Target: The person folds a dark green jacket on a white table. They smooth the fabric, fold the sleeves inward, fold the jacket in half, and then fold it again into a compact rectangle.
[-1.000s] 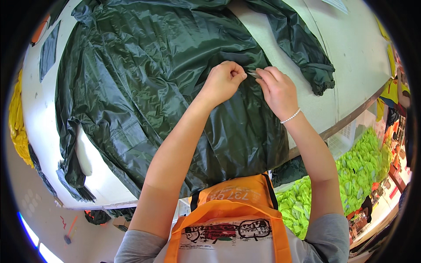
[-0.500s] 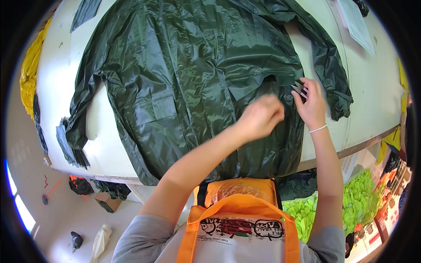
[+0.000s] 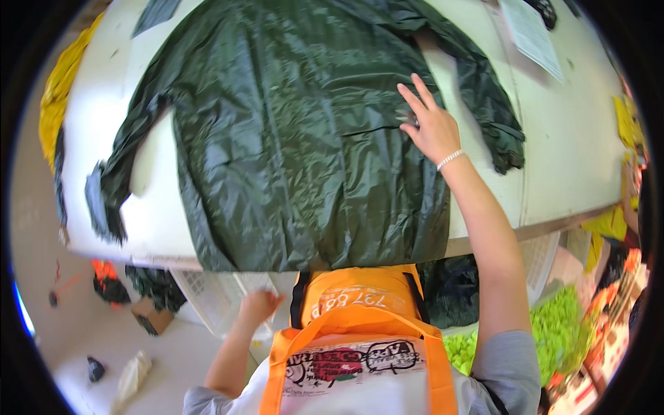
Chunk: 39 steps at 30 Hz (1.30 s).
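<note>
2 hands in view, and I've got R hand (image 3: pixel 430 131) up over the jacket's R side, index + middle stretched out, thumb apart, 1 small metal tool (image 3: pixel 404 119) held in against the palm, blurred, so exact type n/a. 1 pale bracelet (image 3: pixel 450 160) on that wrist. L hand (image 3: pixel 259 308) is low, off the counter, fingers curled in; can't tell if anything's in it.

Under R hand: 1 dark green jacket (image 3: pixel 290 166), spread approx. flat on the white counter (image 3: pixel 574 138), 2 sleeves out, one per side, hem at the near edge. 1 orange bag (image 3: pixel 366 297) just below the hem, against the wearer's front.

Further out: 1 white sheet (image 3: pixel 531 38) top R; 1 flat dark piece (image 3: pixel 155 15) top L; yellow cloth (image 3: pixel 59 104) along the far L edge. Down on the floor L, 1 cardboard box (image 3: pixel 152 316). Lower R, lime-green pile (image 3: pixel 560 325), too many pcs to count.
</note>
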{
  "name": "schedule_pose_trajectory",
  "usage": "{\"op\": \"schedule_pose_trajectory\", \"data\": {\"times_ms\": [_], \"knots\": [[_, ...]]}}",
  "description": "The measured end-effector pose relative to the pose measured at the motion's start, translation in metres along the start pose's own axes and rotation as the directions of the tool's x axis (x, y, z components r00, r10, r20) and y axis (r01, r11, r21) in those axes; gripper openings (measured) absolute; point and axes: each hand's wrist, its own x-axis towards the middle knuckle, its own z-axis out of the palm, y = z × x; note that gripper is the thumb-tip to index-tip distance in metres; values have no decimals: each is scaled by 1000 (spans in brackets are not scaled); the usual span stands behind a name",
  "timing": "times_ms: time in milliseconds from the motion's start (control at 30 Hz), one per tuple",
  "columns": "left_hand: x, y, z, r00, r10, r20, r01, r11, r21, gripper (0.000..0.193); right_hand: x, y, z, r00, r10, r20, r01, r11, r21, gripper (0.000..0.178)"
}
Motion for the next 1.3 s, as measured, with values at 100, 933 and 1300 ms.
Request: {"op": "schedule_pose_trajectory", "data": {"times_ms": [100,933,1300], "knots": [[9,57,-47,817,45,-575,-276,906,-322,29,33,27,37,983,-107,148,136,969,-204,21],[-61,140,49,813,-322,-486,-39,802,-596,16,117,47,58,954,67,292,-194,880,433,26],[45,169,-64,645,31,-764,-460,814,-355,44,78,33,48,988,84,127,-144,794,591,30]]}}
